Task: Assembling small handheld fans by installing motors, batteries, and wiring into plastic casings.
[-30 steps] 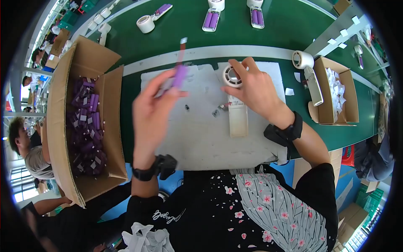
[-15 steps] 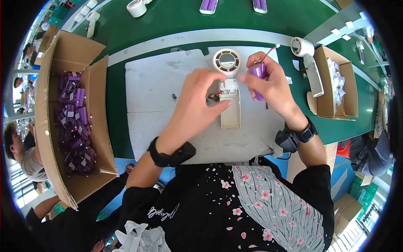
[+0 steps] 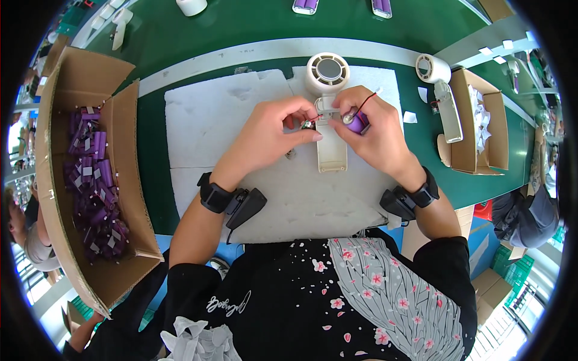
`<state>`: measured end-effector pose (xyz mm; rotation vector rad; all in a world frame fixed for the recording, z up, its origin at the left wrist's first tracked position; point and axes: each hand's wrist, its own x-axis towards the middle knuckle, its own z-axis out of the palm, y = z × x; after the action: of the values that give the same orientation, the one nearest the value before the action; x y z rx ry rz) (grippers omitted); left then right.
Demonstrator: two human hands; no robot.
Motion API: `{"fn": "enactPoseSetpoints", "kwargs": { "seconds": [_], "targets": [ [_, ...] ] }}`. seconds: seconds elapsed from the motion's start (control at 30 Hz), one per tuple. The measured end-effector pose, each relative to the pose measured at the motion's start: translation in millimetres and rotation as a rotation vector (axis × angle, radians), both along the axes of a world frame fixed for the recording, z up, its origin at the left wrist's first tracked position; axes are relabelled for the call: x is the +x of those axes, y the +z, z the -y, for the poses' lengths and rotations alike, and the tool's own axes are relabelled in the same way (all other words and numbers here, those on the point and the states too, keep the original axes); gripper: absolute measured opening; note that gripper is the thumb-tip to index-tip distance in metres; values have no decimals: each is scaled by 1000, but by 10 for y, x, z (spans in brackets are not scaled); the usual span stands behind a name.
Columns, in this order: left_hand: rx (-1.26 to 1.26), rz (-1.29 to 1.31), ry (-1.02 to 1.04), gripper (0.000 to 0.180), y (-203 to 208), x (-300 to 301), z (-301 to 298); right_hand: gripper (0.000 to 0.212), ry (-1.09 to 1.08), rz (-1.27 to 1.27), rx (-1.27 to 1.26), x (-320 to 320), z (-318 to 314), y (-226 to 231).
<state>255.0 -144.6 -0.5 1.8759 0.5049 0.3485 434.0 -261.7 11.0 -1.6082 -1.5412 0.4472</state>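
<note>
A cream handheld fan housing lies on the white foam mat, its round head away from me and its opened handle toward me. My right hand grips a purple battery pack just right of the handle's upper part. A thin dark and red lead with a white plug rises from the pack. To the left of the handle, my left hand has its thumb and fingers closed around a small wired part with red wires. Its exact form is partly hidden by the fingers.
A tall cardboard box full of purple battery packs stands at left. At right are another fan housing and a smaller carton with white pieces. Further housings with purple packs lie across the green table.
Both hands have come closer together over the handle. My left hand has closed on the small wired part. The battery pack has moved left and tilted, beside the handle.
</note>
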Motion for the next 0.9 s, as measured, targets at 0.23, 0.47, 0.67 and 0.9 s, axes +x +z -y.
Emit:
{"fn": "enactPoseSetpoints", "kwargs": {
  "seconds": [0.23, 0.47, 0.67, 0.9],
  "targets": [
    [61, 82, -46, 23, 18, -21, 8, 25, 97, 156, 73, -72, -44, -28],
    [-67, 99, 40, 22, 10, -35, 11, 19, 60, 146, 39, -164, -36, 1],
    [41, 106, -46, 21, -3, -78, -25, 19, 70, 175, 46, -182, -10, 7],
    [223, 157, -6, 17, -60, -93, -12, 20, 69, 274, 48, -213, 13, 14]
  ]
}}
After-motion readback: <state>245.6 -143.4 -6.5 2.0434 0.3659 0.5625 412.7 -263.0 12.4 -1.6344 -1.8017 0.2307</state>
